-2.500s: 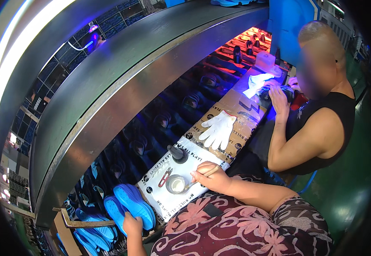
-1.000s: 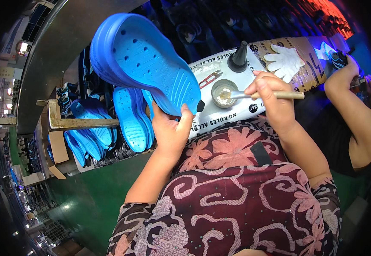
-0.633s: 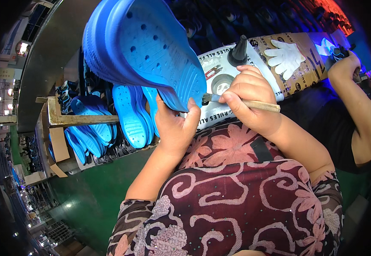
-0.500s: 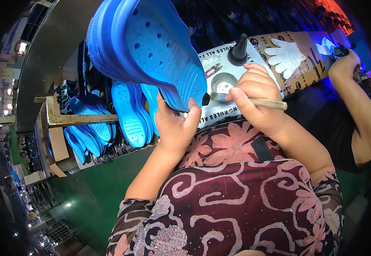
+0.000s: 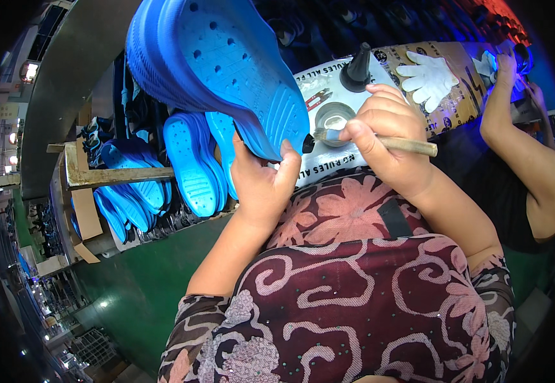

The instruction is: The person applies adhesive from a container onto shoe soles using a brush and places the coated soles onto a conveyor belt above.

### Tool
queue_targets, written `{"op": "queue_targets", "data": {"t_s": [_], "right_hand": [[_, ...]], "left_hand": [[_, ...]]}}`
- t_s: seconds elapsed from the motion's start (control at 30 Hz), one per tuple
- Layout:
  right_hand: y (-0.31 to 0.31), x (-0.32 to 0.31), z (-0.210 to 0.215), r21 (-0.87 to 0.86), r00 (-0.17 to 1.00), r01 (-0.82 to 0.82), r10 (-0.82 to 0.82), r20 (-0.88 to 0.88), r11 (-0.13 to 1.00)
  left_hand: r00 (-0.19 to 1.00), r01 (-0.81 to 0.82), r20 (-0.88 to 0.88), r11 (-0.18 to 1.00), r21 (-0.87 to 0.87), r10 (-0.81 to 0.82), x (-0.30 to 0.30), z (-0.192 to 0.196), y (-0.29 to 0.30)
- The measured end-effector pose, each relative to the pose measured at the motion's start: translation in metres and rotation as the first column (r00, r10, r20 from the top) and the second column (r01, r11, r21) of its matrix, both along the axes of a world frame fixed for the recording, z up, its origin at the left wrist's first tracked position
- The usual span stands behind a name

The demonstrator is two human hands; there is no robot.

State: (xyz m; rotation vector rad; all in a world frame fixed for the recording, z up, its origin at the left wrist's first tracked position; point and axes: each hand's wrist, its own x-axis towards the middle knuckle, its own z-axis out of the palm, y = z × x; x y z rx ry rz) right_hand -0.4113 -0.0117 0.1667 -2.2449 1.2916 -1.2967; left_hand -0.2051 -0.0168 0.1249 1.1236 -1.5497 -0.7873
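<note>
A big blue shoe sole (image 5: 242, 76) with small holes and ribbed sidewalls is tilted up in front of me. My left hand (image 5: 261, 182) grips its near end, the thumb along the edge. A small black piece (image 5: 307, 143) shows at that end. My right hand (image 5: 392, 140) is closed around a brush (image 5: 408, 146) with a wooden handle. The bristles point left, close to the black piece; whether they touch it I cannot tell. Just beyond the brush stands a small round grey cup (image 5: 334, 115) with something pale inside.
A black cone-shaped object (image 5: 357, 69) stands on the printed white sheet (image 5: 319, 163). A white glove (image 5: 427, 82) lies on taped cardboard (image 5: 463, 105). More blue soles (image 5: 191, 166) fill a rack at left with a wooden bar (image 5: 121, 177). Another person's arm (image 5: 504, 121) is at right.
The sole has shifted slightly up and left. My right hand and brush have moved slightly to the right. At far right, the other person's arm has moved up and left.
</note>
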Motion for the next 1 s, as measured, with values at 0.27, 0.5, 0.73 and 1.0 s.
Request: {"op": "queue_targets", "data": {"t_s": [0.27,0.5,0.73,1.0], "right_hand": [[0.007,0.001,-0.001,-0.004,0.997,-0.072,0.072,-0.024,0.997],[0.004,0.008,-0.005,-0.065,0.997,-0.054,0.057,0.044,0.996],[0.005,0.002,0.004,-0.024,0.998,-0.063,0.063,-0.005,0.998],[0.002,0.012,-0.002,-0.075,0.998,-0.059,0.057,-0.023,0.995]], "left_hand": [[0.996,0.023,-0.081,0.999,0.027,-0.021,-0.005,0.002,-0.001],[0.993,0.004,-0.118,1.000,-0.008,-0.005,-0.009,0.000,-0.004],[0.998,-0.050,-0.035,0.998,-0.029,0.049,-0.003,-0.003,-0.006],[0.984,0.076,0.178,0.915,-0.397,-0.004,0.001,-0.024,-0.010]]}}
